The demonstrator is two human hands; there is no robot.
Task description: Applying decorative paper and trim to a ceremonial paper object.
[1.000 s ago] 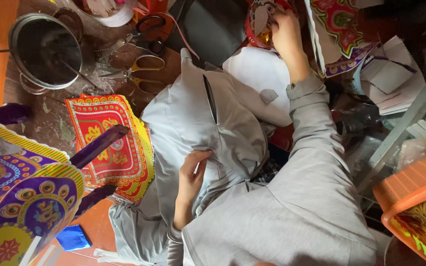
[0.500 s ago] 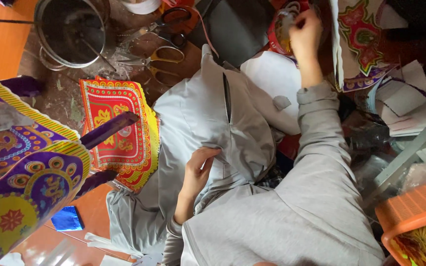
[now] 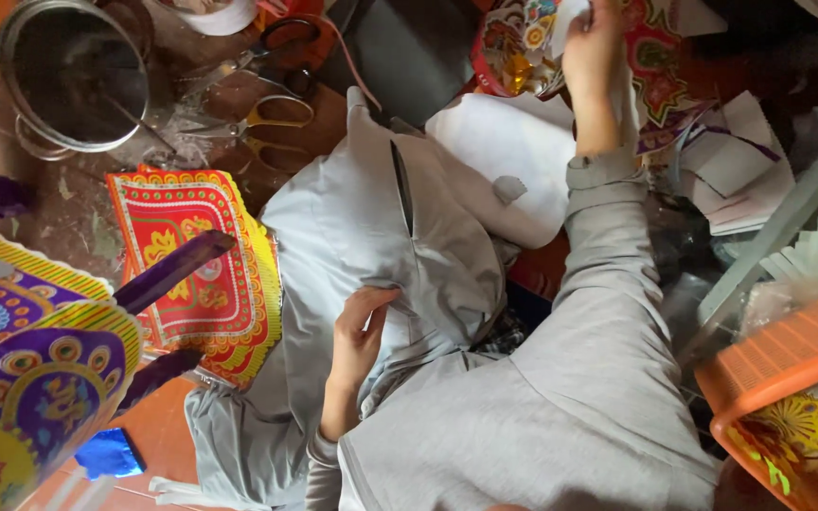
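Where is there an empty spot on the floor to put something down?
A bare brown patch lies between the metal pot, the scissors and the red patterned paper. A small orange strip shows by the blue foil. Around the right hand it is crowded with papers; the left hand rests on grey trousers.

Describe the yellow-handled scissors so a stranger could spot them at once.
Start at the round metal pot in the top-left corner. Just to its right, on the littered brown floor, lie the yellow-handled scissors. A second pair above them has red handles; only these have yellow loops.
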